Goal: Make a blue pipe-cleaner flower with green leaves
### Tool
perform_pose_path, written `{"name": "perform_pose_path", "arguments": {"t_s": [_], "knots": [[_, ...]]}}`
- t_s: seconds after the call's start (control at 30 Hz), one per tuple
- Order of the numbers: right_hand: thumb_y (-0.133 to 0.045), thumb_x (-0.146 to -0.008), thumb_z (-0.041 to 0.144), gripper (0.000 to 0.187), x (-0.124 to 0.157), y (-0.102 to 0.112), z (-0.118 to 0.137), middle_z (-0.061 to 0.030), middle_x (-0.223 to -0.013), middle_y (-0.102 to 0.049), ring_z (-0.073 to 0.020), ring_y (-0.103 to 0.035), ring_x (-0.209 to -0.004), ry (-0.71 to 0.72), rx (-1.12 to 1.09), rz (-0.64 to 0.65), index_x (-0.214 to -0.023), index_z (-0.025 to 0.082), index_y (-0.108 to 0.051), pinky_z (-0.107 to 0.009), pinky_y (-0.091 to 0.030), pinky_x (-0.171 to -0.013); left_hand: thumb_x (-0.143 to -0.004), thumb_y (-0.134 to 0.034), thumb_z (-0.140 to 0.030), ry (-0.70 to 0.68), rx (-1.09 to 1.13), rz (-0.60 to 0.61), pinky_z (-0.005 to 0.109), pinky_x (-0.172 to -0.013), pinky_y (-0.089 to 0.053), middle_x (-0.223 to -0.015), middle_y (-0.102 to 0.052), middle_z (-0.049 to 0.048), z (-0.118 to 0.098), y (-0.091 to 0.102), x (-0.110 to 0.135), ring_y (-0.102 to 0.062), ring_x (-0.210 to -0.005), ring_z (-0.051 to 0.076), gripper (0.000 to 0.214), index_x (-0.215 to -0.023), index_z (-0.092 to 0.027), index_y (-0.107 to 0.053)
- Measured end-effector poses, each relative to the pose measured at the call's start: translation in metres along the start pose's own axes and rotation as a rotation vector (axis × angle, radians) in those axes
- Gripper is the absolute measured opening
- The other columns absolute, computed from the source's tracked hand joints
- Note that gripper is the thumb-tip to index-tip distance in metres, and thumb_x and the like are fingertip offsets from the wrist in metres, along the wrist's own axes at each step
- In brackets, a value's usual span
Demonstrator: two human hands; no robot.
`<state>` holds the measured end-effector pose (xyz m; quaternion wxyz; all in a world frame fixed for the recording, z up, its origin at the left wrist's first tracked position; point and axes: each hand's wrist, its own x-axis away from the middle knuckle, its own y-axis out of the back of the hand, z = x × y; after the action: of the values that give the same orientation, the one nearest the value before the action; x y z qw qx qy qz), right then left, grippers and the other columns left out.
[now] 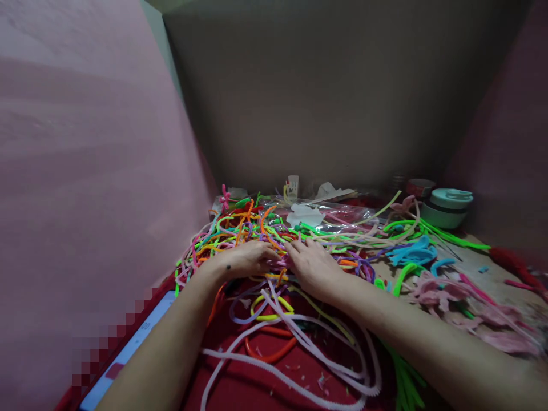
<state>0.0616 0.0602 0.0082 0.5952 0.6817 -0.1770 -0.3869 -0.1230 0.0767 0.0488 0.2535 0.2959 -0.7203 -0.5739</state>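
Observation:
A dense, tangled heap of colourful pipe cleaners (218,242) lies in front of me, in orange, green, pink, purple and other colours. Both my hands reach into its near edge, almost touching. My left hand (252,258) has its fingers curled over pinkish pipe cleaners (281,264) between the hands. From the other side my right hand (314,267) bends its fingers down onto the same strands, its thumb and fingertips partly hidden. Below my wrists, long pale pink pipe cleaners (295,337) loop loosely over a red cloth (240,382), beside a yellow loop (274,315) and an orange-red one (269,359).
A phone or tablet (149,319) lies under my left forearm by the pink wall. To the right are blue pipe cleaners (413,252), pink fuzzy flower-like pieces (440,291) and a mint-lidded container (447,208). Clear plastic packaging (346,216) lies behind the heap, before a grey wall.

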Motion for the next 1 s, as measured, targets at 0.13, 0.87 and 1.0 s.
{"name": "perform_pose_path", "arguments": {"t_s": [0.13, 0.87, 1.0], "knots": [[-0.044, -0.086, 0.018, 0.025, 0.008, -0.007, 0.004, -0.0133, -0.11, -0.06, -0.0259, -0.05, -0.094, 0.173, 0.083, 0.039, -0.101, 0.014, -0.064, -0.038, -0.042, -0.077, -0.081, -0.047, -0.029, 0.307, 0.081, -0.276, 0.021, -0.07, -0.046, -0.088, -0.071, 0.0012, 0.006, 0.014, 0.003, -0.063, -0.078, 0.014, 0.027, -0.092, -0.02, -0.07], [-0.045, -0.081, 0.013, 0.032, 0.039, -0.018, 0.026, -0.0202, -0.128, -0.05, -0.0292, -0.053, -0.101, 0.203, 0.134, 0.026, -0.105, 0.006, -0.065, -0.041, -0.045, -0.08, -0.066, -0.055, -0.022, 0.663, -0.06, -0.553, 0.029, -0.078, -0.043, -0.087, -0.065, 0.0055, 0.057, -0.007, 0.002, -0.058, -0.085, 0.021, 0.026, -0.09, -0.019, -0.066], [-0.044, -0.081, 0.013, 0.033, 0.039, -0.017, 0.026, -0.0207, -0.127, -0.051, -0.029, -0.053, -0.102, 0.22, 0.152, 0.033, -0.105, 0.005, -0.064, -0.04, -0.044, -0.081, -0.065, -0.057, -0.023, 0.677, 0.055, -0.647, 0.028, -0.074, -0.044, -0.082, -0.067, 0.0039, 0.054, -0.004, 0.003, -0.059, -0.079, 0.02, 0.027, -0.089, -0.018, -0.067]]}}
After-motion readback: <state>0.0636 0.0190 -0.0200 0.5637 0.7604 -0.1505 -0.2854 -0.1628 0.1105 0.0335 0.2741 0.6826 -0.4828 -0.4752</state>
